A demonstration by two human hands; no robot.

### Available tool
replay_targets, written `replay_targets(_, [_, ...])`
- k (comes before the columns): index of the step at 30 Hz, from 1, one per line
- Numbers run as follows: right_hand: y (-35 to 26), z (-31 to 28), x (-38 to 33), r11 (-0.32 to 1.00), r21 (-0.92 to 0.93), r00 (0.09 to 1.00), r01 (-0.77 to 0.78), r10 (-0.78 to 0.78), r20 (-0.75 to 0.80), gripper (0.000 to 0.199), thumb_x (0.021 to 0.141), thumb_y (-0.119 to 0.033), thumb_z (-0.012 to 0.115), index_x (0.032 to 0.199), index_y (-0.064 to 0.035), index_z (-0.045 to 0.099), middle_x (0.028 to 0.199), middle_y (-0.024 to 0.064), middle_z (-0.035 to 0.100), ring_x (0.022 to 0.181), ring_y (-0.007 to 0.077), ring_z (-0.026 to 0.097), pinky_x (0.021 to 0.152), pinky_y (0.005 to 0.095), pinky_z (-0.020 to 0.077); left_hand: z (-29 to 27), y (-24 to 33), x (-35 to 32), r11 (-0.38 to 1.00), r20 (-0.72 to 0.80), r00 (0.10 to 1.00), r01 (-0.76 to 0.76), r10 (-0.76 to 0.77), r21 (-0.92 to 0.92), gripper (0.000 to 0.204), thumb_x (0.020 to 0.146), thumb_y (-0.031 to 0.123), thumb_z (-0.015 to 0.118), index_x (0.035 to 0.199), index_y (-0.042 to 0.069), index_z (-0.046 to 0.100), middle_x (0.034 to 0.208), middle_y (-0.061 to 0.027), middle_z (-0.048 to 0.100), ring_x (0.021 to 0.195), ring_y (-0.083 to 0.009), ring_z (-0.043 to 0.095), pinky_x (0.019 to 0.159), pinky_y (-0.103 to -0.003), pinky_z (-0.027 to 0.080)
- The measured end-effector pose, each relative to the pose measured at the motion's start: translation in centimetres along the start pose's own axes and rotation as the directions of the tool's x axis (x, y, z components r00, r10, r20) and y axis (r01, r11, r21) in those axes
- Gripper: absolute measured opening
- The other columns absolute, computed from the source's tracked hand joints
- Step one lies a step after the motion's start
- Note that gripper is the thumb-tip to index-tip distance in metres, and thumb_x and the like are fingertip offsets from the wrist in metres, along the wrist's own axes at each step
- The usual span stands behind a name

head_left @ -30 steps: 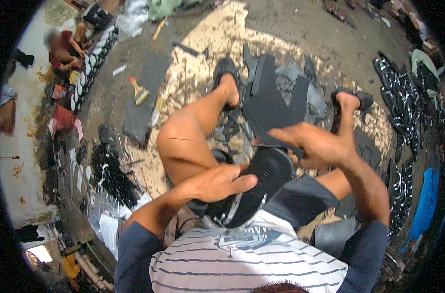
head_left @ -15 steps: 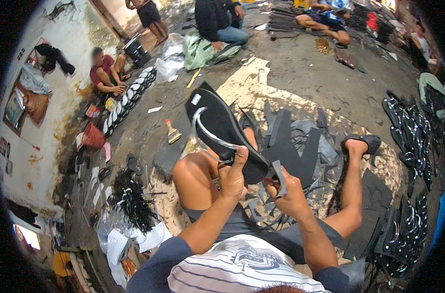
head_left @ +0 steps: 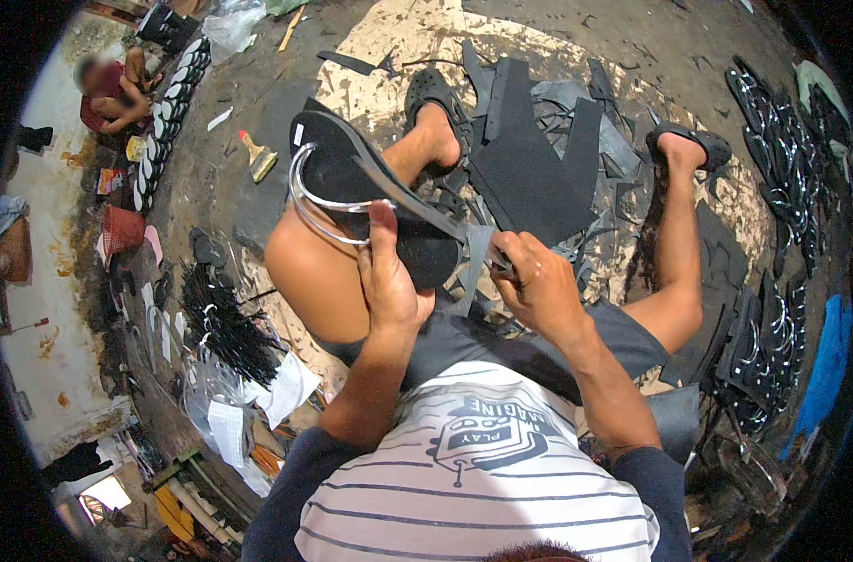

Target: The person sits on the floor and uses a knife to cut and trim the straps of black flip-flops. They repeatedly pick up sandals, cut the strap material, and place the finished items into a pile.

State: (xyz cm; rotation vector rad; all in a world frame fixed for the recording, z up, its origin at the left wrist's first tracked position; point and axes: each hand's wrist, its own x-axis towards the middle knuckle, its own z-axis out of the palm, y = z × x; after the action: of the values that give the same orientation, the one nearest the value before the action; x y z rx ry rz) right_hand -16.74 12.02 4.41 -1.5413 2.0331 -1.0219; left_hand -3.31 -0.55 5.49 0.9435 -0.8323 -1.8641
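My left hand point(head_left: 393, 281) is closed around a black sandal point(head_left: 328, 169) with shiny silver straps, its thumb on top by the strap. The sandal is tilted, toe end to the upper left, above my bent left knee. A thin grey strip point(head_left: 476, 267) hangs at the sole's near right end, beside my right hand. My right hand point(head_left: 541, 286) is closed there. A small dull edge shows between its fingers, but what it grips is mostly hidden.
Black sheets point(head_left: 539, 173) and grey offcuts lie between my feet. A paintbrush point(head_left: 257, 156) lies to the left, with a bundle of black straps point(head_left: 222, 314) nearer. Finished sandals point(head_left: 782, 169) are piled at right. A person point(head_left: 117, 94) sits far left beside a row of sandals point(head_left: 170, 117).
The view has tipped down, so the people at the back are out of sight. The sandal has turned slightly in my left hand. The grey strip now hangs between the sole and my right hand.
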Motion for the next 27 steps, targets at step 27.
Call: replay_targets(27, [-1.6,-1.1,11.9,0.726,0.686,0.997,0.05,0.006,-0.079,0.036,0.091,-0.031,0.073,0.105,0.0009,0.065,0.077,0.0102,0.067,0.07,0.011,0.062,0.066,0.0305,0.0505,-2.6,-2.0,-2.5,0.881,0.215,0.975,-0.148,0.055,0.449,0.04,0.094,0.03,0.07,0.122,0.003,0.06,0.109,-0.002,0.064,0.105,-0.0141,0.056,0.094,-0.033,0.045])
